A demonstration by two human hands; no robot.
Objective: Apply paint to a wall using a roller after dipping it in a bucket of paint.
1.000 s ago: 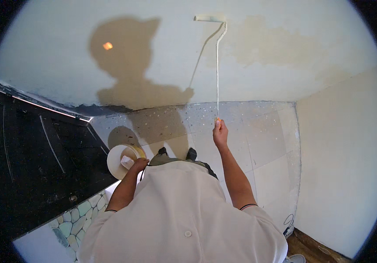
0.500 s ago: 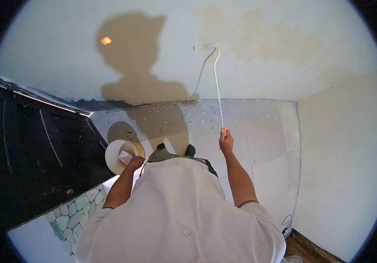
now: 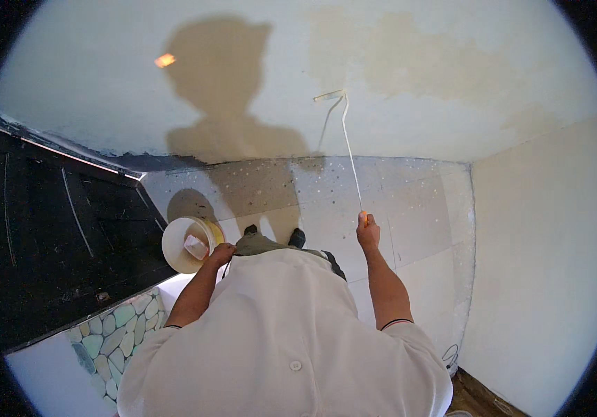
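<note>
My right hand (image 3: 368, 233) is closed around the orange grip of a paint roller (image 3: 350, 154). Its long, pale, bent rod reaches up to the wall (image 3: 410, 132), where the narrow roller head lies slightly tilted against the surface. My left hand (image 3: 225, 252) is down by my waist, at the right side of a pale bucket (image 3: 168, 243). Its fingers are curled in; what they hold, if anything, is hidden. Inside the bucket sits a whitish block-like thing (image 3: 195, 246) that I cannot name.
Damp-looking beige patches (image 3: 416, 52) mark the upper wall, and my shadow falls on its left part. A black panelled door (image 3: 48, 229) stands at the left. Light drops speckle the tiled floor (image 3: 410, 215) along the wall's foot. A side wall (image 3: 542, 264) rises at right.
The roller head has moved down the wall and a little right, its head tilting more. My right hand has come slightly lower and right. My left hand has shifted right, away from the bucket's middle.
</note>
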